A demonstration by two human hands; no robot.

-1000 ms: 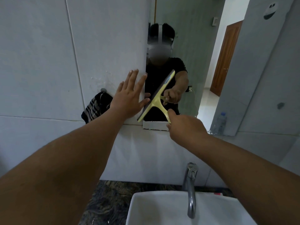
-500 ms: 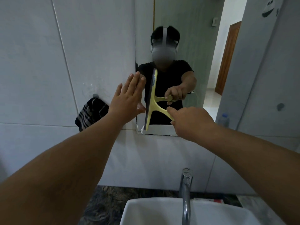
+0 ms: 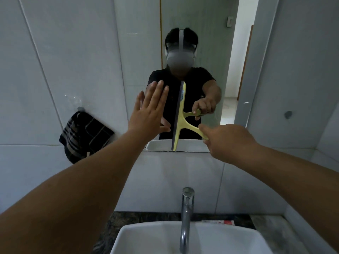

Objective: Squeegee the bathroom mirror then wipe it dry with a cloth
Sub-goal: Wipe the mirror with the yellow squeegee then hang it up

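Yellow squeegee (image 3: 178, 118) in right grip (image 3: 225, 138), blade upright

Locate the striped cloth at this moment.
In the head view, the striped cloth hangs from a hook on the tiled wall, left of the mirror and below-left of the raised left hand, untouched.

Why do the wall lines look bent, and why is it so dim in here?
Head view: the wide-angle lens fans the tile seams outward; light is dim, brightest at the doorway reflected in the mirror. The squeegee in the right hand stays sharp, as does the flat left hand; the reflected face is blurred out.
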